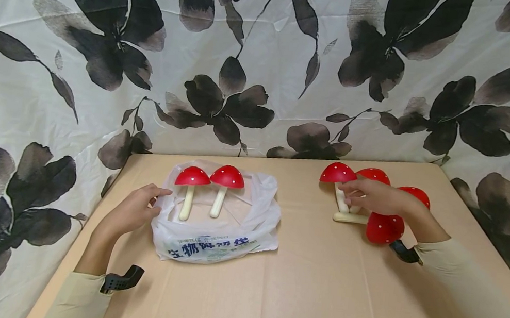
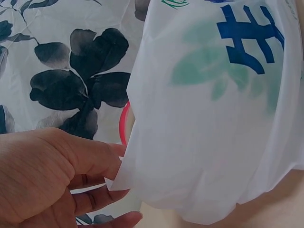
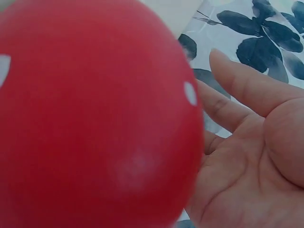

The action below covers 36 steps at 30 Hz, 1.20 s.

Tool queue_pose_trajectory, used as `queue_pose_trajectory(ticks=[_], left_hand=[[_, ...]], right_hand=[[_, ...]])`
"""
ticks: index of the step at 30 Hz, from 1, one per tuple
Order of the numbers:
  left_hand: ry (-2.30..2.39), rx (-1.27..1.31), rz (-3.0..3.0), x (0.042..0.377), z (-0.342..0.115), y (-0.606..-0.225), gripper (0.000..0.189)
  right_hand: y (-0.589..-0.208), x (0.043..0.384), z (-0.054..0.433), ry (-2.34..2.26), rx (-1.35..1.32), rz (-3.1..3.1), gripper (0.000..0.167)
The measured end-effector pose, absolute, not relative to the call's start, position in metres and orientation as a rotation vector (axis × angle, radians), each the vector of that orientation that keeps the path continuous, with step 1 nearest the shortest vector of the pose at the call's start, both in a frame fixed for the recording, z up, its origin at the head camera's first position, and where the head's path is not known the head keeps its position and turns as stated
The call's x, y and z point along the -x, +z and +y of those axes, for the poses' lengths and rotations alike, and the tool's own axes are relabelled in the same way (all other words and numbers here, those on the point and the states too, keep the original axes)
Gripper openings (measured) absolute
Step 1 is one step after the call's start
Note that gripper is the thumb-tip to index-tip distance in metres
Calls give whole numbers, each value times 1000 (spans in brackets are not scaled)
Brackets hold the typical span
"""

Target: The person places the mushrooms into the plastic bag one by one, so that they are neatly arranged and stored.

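Observation:
A white plastic bag (image 1: 226, 252) with blue printing lies on the left half of the table. Two toy mushrooms with red, white-dotted caps and cream stems, a left one (image 1: 193, 176) and a right one (image 1: 227, 177), lie within its outline; I cannot tell whether they are inside it. My left hand (image 1: 135, 208) pinches the bag's left edge. On the right, my right hand (image 1: 379, 196) reaches over several similar mushrooms (image 1: 385, 228), its fingers by the stem of the leftmost mushroom (image 1: 338, 173). In the right wrist view, a red cap (image 3: 99, 114) hides part of its fingers.
Behind the table (image 1: 298, 277) hangs a white cloth (image 1: 292, 69) with dark flowers, which also runs down both sides. A black strap piece (image 1: 122, 280) sits on the left wrist, another (image 1: 406, 252) on the right.

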State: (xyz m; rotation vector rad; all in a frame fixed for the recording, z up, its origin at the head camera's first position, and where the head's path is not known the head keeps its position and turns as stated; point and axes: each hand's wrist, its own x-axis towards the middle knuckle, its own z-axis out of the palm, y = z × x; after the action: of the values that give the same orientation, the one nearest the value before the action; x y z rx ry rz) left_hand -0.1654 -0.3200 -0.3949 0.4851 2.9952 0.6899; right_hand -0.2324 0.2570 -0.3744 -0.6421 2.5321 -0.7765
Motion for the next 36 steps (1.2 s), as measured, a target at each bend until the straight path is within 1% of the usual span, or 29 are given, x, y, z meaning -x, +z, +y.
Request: queue_pose_trajectory(ticks=[11,18,25,32,36], left_hand=[[673,-471,2995,166,-318,-395,41],[666,-475,2996,166,-316,-394,41],[698,-499,3006,164,-315,-394,41],[697,-502,3010,164,-315,-394,41],[689,-504,3005,164,-315,-393,41]], right_hand=[[-390,243,252,-736,691,2566,60],[-392,247,244,-562,790,2632,49],[-393,254,238,-643,691,2511,58],[-396,259,234,-791,648,2476,54],[-396,257,228,-890,568,2492,51]])
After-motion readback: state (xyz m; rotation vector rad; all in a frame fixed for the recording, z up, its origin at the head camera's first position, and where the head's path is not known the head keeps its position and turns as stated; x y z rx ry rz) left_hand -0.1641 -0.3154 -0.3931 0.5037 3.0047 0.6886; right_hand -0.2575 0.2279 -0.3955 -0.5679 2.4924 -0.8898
